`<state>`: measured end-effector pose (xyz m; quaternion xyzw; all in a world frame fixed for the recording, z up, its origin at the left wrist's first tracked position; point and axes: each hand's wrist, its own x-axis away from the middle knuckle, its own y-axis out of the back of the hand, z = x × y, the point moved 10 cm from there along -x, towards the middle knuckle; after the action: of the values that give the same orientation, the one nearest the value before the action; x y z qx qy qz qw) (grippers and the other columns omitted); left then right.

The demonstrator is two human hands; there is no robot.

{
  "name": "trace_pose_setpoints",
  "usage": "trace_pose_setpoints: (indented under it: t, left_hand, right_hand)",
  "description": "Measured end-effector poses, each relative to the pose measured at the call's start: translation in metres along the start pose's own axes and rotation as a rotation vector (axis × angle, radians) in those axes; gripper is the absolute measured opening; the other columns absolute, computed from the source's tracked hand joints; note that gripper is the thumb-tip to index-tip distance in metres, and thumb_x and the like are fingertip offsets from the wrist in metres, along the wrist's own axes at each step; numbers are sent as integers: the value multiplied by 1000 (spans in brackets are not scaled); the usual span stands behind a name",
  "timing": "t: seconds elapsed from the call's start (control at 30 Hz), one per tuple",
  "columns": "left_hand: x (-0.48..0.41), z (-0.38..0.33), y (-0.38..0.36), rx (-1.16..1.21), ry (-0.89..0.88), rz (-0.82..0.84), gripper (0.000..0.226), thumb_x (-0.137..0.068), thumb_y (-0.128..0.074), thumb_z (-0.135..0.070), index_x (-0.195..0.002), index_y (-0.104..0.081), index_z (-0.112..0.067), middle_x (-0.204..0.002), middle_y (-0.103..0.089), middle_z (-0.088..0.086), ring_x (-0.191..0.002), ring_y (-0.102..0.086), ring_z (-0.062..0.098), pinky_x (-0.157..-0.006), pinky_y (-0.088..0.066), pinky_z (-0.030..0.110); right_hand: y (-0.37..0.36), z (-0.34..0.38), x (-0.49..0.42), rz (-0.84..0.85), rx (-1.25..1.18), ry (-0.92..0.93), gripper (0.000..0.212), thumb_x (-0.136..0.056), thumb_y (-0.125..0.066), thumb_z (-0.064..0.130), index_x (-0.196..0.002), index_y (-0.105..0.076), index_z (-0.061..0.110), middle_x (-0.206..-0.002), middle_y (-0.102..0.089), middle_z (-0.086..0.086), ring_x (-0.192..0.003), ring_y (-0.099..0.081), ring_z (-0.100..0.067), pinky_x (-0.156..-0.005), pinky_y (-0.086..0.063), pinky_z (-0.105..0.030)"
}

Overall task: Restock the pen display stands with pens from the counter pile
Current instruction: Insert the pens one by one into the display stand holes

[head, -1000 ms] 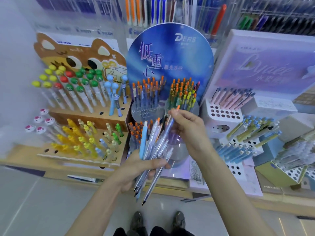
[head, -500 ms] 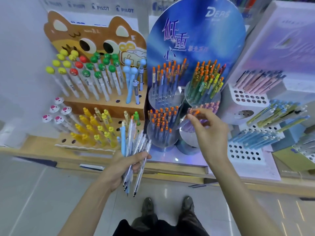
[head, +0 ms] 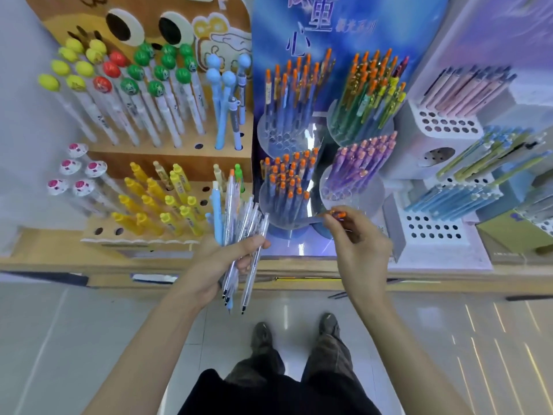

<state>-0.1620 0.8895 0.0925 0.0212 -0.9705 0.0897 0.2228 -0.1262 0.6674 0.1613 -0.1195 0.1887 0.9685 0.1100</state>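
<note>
My left hand [head: 220, 263] grips a bundle of pens [head: 239, 235], clear ones plus a light blue one, tips pointing down. My right hand [head: 357, 250] pinches a single orange-capped pen [head: 336, 215] just in front of the lower clear cups of the blue round-backed display stand [head: 314, 85]. The lower left cup [head: 285, 205] holds orange-capped blue pens. Purple pens fill the back of the lower right cup [head: 350, 193], and its front holes show open.
A wooden cat-face stand [head: 167, 157] at left holds ball-topped and yellow pens. White perforated stands [head: 431, 229] at right carry pink, blue and green pens. The shelf edge [head: 299, 277] runs below my hands; my feet stand on the tiled floor.
My right hand came down from the upper cups to the front of the lower cups with the orange-capped pen. The view moved closer and lower; my left hand kept its bundle.
</note>
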Motion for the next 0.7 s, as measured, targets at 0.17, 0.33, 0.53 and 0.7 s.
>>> trace_pose_setpoints:
  t: [0.17, 0.33, 0.53, 0.7]
  left_hand:
    - [0, -2, 0, 0, -31, 6, 48, -69, -72, -28, -96, -64, 11, -57, -64, -6, -43, -37, 10, -45, -40, 18]
    - [1, -2, 5, -9, -30, -1, 40, -68, -74, -30, -88, -70, 4, -60, -65, -4, -43, -39, 9, -46, -41, 19]
    - [2, -1, 7, -12, -12, 2, 29, -68, -75, -30, -80, -73, -4, -67, -65, 4, -44, -39, 11, -47, -41, 20]
    - [1, -5, 1, -24, -30, 21, 39, -79, -68, -20, -97, -62, 13, -51, -61, -8, -43, -38, 10, -45, -40, 19]
  right_hand:
    - [-19, 0, -4, 2, 91, 51, 11, -88, -63, 13, -91, -69, 5, -81, -66, 3, -73, -55, -5, -69, -38, -5]
    - [-16, 11, -1, -17, 185, 171, 9, -87, -61, 8, -87, -67, 2, -75, -57, 5, -68, -46, -5, -65, -35, -3]
    - [-29, 21, -6, 28, 232, 247, 11, -88, -62, 7, -92, -67, -1, -76, -65, -8, -65, -54, -18, -64, -43, -16]
    - [-61, 22, -18, 207, 378, 309, 11, -91, -62, 8, -91, -64, -3, -75, -62, -14, -65, -55, -29, -59, -44, -37]
